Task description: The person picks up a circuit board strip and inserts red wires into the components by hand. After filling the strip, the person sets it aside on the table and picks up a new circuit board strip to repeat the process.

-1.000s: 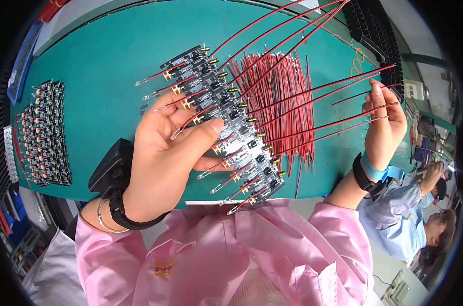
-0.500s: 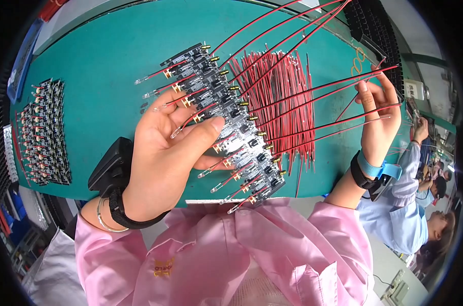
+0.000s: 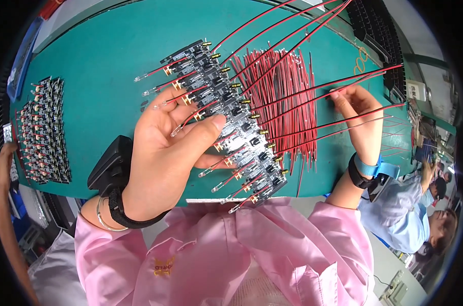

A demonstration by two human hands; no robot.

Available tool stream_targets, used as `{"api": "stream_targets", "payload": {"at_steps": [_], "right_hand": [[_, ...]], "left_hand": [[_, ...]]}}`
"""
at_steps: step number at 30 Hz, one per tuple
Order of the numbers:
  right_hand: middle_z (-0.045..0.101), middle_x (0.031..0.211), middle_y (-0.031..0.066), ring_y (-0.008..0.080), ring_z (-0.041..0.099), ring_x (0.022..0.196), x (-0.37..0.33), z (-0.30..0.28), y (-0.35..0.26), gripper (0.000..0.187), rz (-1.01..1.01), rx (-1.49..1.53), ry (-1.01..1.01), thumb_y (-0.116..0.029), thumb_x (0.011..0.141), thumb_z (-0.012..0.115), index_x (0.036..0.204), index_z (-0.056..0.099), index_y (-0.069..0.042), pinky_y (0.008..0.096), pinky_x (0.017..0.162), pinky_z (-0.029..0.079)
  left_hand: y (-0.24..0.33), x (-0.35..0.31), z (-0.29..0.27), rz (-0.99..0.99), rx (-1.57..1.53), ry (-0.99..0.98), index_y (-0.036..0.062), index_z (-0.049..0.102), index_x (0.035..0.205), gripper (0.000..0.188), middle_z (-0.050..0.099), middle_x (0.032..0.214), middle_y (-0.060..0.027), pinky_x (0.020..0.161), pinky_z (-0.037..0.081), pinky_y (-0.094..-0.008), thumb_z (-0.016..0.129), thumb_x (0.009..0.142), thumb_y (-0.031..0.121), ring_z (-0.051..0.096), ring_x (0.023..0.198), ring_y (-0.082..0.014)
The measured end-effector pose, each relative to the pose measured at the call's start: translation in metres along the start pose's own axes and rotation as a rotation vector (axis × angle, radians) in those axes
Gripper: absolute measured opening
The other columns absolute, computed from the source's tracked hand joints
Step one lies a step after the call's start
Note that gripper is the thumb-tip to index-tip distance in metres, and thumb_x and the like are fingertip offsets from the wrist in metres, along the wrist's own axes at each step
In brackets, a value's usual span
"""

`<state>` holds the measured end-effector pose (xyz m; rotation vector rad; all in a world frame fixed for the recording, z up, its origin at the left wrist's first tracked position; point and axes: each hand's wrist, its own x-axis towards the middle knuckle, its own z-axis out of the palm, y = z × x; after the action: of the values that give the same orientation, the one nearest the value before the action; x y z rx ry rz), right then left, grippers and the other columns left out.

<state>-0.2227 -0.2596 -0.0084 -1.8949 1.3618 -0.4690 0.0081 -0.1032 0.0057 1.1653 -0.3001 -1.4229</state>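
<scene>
One green worktop (image 3: 114, 56) is carrying the stock. Board panel (image 3: 226, 97) is sitting tilted above it, held up just left of the loose red-and-black wire pile (image 3: 292, 122). Stacked boards (image 3: 45, 132) are lying well off to the left.

Left hand (image 3: 165, 148) is gripping the panel, thumb on top, other fingers underneath; barely shifting vs half a second ago.

Right hand (image 3: 356, 104) is the mover: it's swinging inward from the far right, now hovering near the pile's right side. Fingers are partly curled; can't tell if they're pinching anything. Co-worker's hand (image 3: 7, 150) is newly showing at the left edge, near the stack.

Long wires (image 3: 353, 79) are running off the panel's right edge, where gold terminals (image 3: 254, 116) are lining up. My read: the shift is putting loose wires in easier reach while the left is keeping the panel steady.
</scene>
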Motion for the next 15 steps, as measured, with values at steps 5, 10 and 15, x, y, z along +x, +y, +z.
{"api": "stream_targets", "payload": {"at_steps": [5, 10, 15], "right_hand": [[0.059, 0.072, 0.0045, 0.0072, 0.052, 0.059, -0.008, 0.000, -0.011, 0.008, -0.019, 0.221, -0.037, -0.006, 0.076, 0.060, 0.077, 0.055, 0.001, 0.0165, 0.056, 0.040], [0.059, 0.076, 0.0089, 0.0098, 0.054, 0.062, -0.029, 0.017, -0.029, 0.007, -0.109, 0.649, -0.224, 0.004, 0.073, 0.059, 0.078, 0.054, 0.003, 0.0194, 0.057, 0.043], [0.059, 0.078, 0.0125, 0.0126, 0.057, 0.066, -0.046, 0.039, -0.046, 0.014, -0.073, 0.874, -0.371, 0.011, 0.069, 0.059, 0.081, 0.053, 0.006, 0.0224, 0.060, 0.046]], "left_hand": [[0.001, -0.001, -0.001, 0.012, -0.011, 0.017, -0.0020, 0.038, 0.107, 0.032, 0.052, 0.099, -0.0111, 0.058, 0.054, -0.0272, 0.052, 0.078, -0.001, 0.057, 0.082, -0.0159], [0.001, 0.000, -0.001, 0.034, -0.015, 0.022, -0.0019, 0.038, 0.107, 0.032, 0.052, 0.100, -0.0107, 0.058, 0.055, -0.0272, 0.052, 0.078, 0.000, 0.057, 0.082, -0.0156], [0.001, 0.000, 0.001, 0.061, 0.082, 0.050, -0.0011, 0.037, 0.111, 0.030, 0.052, 0.101, -0.0105, 0.059, 0.055, -0.0320, 0.043, 0.082, 0.001, 0.059, 0.081, -0.0190]]}}
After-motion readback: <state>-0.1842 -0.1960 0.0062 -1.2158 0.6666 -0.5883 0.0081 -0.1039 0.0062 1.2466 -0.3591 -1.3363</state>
